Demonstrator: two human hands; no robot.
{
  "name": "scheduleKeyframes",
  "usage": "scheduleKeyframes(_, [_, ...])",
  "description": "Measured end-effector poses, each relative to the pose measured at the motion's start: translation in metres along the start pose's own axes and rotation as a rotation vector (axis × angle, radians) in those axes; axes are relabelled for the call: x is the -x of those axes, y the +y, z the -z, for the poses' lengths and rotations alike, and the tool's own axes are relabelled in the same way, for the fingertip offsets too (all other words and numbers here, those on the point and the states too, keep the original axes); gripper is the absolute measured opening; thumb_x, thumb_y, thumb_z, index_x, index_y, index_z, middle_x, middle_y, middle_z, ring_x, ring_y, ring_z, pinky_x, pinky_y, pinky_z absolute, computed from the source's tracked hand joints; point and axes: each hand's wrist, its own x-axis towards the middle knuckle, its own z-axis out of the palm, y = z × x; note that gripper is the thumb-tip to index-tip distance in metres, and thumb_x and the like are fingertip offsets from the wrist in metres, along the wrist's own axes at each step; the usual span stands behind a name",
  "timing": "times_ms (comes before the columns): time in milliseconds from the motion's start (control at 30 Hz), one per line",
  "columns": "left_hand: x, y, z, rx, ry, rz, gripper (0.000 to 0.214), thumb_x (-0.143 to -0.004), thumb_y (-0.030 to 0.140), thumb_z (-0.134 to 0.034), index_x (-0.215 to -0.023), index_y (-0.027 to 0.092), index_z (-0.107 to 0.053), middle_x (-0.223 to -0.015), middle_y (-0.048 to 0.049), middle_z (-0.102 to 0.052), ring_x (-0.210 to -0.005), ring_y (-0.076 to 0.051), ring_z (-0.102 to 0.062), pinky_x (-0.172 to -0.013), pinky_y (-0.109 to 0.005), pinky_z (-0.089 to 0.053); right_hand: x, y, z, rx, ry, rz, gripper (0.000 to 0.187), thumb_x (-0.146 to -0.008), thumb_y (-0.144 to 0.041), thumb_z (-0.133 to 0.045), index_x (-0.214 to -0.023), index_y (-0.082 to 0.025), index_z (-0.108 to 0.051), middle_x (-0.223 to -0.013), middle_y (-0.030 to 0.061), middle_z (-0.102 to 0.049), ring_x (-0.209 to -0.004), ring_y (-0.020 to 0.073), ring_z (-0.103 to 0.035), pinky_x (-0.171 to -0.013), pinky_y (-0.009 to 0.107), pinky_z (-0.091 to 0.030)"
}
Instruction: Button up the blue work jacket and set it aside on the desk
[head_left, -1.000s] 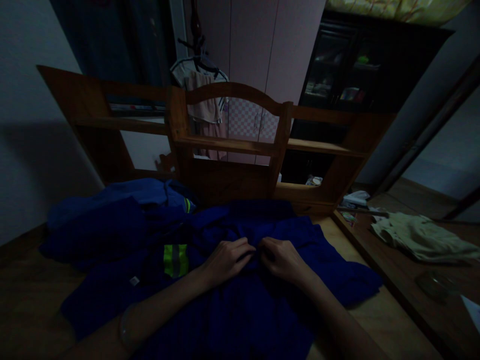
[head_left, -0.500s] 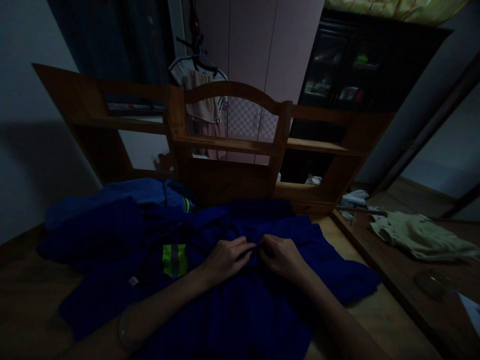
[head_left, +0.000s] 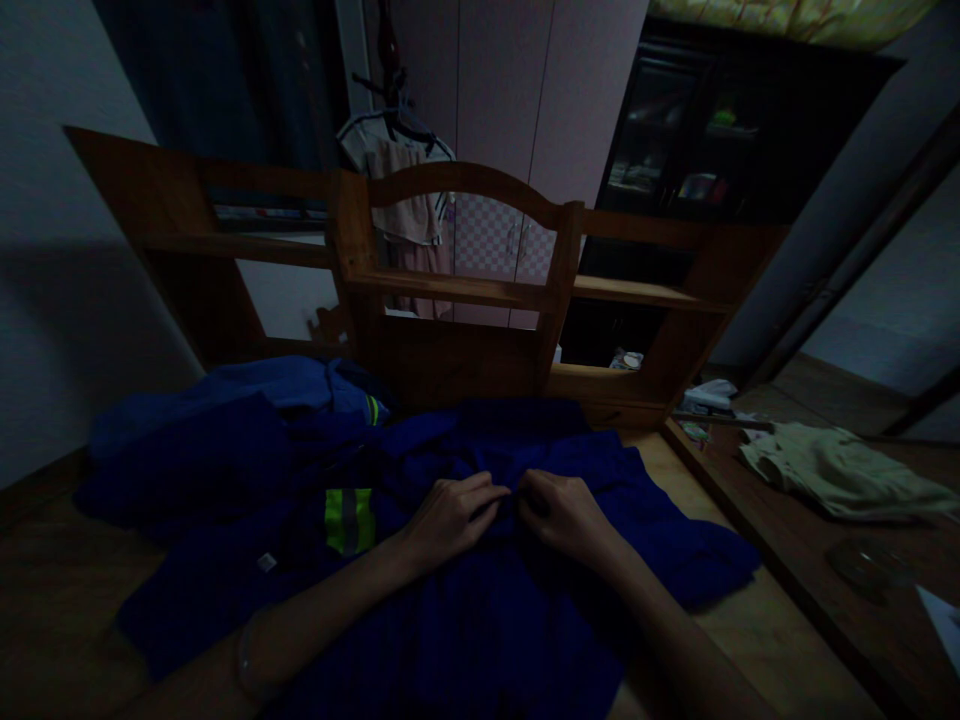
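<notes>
A dark blue work jacket (head_left: 480, 610) with a yellow reflective stripe (head_left: 349, 520) lies spread on a wooden surface (head_left: 757, 640) in dim light. My left hand (head_left: 450, 520) and my right hand (head_left: 562, 515) rest side by side on its middle. Each hand has its fingers curled, pinching the blue cloth where the two hands meet. A bracelet sits on my left wrist (head_left: 251, 655). A second blue garment (head_left: 247, 420) is bunched up behind the jacket at the left.
A wooden headboard with shelves (head_left: 465, 290) stands just behind the clothes. A beige garment (head_left: 840, 470) lies on the wooden floor at the right. Farther back are a pink wardrobe (head_left: 517, 110), a dark glass cabinet (head_left: 697, 150) and clothes on a hanger (head_left: 409, 190).
Almost nothing has moved. Both hands stay pinched on the same spot of the jacket, and the view has shifted only slightly.
</notes>
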Motion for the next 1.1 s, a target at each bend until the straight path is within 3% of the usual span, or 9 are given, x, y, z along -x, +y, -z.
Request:
scheduleKeyframes(333, [-0.004,0.005,0.003,0.188,0.043,0.089,0.026,-0.089,0.017,-0.049,-0.107,0.025,-0.065,-0.089,-0.0004,-0.061,-0.082,-0.011,-0.06,-0.075,-0.021,-0.044,0.0,-0.001,0.003,-0.02,-0.02,-0.002,0.004,-0.082,-0.017,-0.052,-0.081,-0.02,-0.049,-0.071,-0.0027,-0.057,-0.059,0.0091,-0.051,-0.056,0.02,-0.027])
scheduleKeyframes(767, [-0.004,0.007,0.003,0.183,0.043,0.074,0.025,-0.091,0.03,-0.051,-0.109,0.025,-0.067,-0.089,-0.0013,-0.063,-0.08,-0.012,-0.06,-0.073,-0.022,-0.044,0.0,-0.002,0.003,0.002,-0.005,-0.028,0.001,-0.084,-0.019,-0.052,-0.083,-0.02,-0.051,-0.073,-0.0018,-0.06,-0.06,0.0095,-0.053,-0.056,0.02,-0.028])
scheduleKeyframes(1100, [-0.005,0.01,0.006,0.197,0.048,0.115,0.024,-0.092,0.027,-0.048,-0.106,0.024,-0.068,-0.084,-0.0009,-0.064,-0.076,-0.012,-0.06,-0.069,-0.022,-0.044,0.001,-0.002,0.003,-0.007,-0.006,-0.026,0.002,-0.084,-0.018,-0.052,-0.083,-0.02,-0.052,-0.074,-0.0012,-0.061,-0.062,0.01,-0.055,-0.057,0.019,-0.029])
